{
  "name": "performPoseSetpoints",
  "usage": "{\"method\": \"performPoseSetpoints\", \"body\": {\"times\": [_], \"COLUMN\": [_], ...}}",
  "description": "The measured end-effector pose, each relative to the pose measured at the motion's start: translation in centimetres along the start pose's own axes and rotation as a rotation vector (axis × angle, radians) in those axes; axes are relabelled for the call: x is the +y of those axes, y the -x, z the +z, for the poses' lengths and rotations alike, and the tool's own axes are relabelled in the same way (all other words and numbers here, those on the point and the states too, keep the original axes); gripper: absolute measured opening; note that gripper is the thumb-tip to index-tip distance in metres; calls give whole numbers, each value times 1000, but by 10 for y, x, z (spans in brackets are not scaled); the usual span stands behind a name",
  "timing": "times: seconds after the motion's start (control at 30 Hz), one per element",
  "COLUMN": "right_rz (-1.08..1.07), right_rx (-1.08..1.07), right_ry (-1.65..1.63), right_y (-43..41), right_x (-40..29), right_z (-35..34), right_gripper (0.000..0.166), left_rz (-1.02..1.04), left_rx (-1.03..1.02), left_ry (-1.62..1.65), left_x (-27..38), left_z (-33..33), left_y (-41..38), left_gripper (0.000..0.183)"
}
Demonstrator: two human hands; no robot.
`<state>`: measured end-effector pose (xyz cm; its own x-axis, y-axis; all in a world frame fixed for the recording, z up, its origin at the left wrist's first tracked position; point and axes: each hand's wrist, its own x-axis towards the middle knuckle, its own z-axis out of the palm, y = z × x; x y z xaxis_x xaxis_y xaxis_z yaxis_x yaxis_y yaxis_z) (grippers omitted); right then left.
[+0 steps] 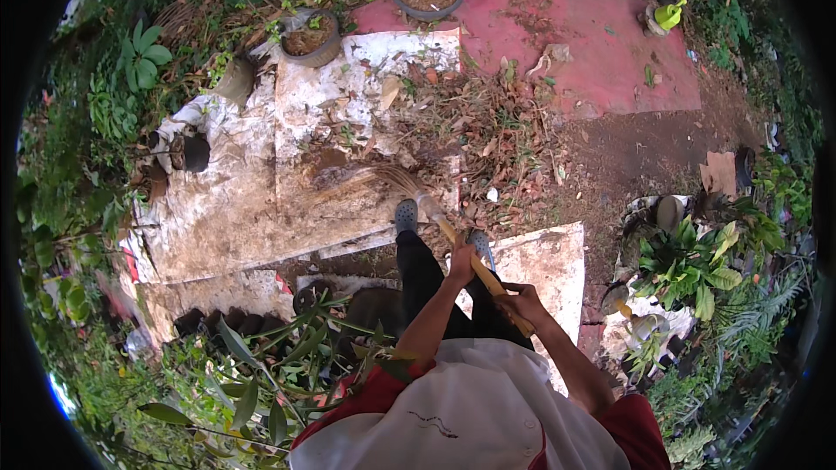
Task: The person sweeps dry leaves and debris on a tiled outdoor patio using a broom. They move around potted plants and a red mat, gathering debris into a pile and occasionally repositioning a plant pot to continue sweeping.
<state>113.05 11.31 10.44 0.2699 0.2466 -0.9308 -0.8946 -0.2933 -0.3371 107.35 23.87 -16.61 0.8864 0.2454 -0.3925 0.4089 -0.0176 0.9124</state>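
My left hand [462, 262] is wrapped around the middle of a stick broom's yellowish handle [486, 276]. Nearer to my body, my right hand [522, 305] grips the same handle close to its lower end. The broom slants away to the left, and its thin bristles [392, 176], partly blurred, fan out over a dirt-stained white sheet [228, 215]. Just right of the bristles lies a heap of dry leaves and plant litter [496, 137]. A wet brown patch [326, 160] shows on the sheet beyond the bristles.
My feet, in grey clogs [406, 215], stand by the broom. Potted plants [313, 42] line the far side, near a red sheet [588, 46] and a lime-green object [669, 14]. Black pots [228, 323] and leafy branches [307, 346] crowd the near left. Green plants [686, 267] grow at right.
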Motion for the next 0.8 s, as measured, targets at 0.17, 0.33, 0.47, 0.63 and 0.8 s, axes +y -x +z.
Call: {"method": "performPoseSetpoints", "body": {"times": [0.17, 0.33, 0.47, 0.63, 0.8], "right_rz": [-76, -126, -77, -30, -164], "right_rx": [306, 316, 174, -111, -423], "right_ry": [-33, -48, 79, 129, 195], "right_y": [68, 125, 188, 150, -14], "right_x": [21, 4, -35, -46, -34], "right_z": [-77, -93, -60, 21, 146], "right_gripper": [49, 44, 54, 58, 29], "left_rz": [345, 298, 346, 419, 145], "left_rx": [-161, -317, -242, 261, 555], "left_ry": [-300, -280, -365, -391, -467], "left_x": [84, 168, 241, 233, 113], "left_z": [122, 134, 73, -41, -176], "left_y": [9, 21, 60, 74, 58], "left_gripper": [12, 16, 14, 18, 23]}}
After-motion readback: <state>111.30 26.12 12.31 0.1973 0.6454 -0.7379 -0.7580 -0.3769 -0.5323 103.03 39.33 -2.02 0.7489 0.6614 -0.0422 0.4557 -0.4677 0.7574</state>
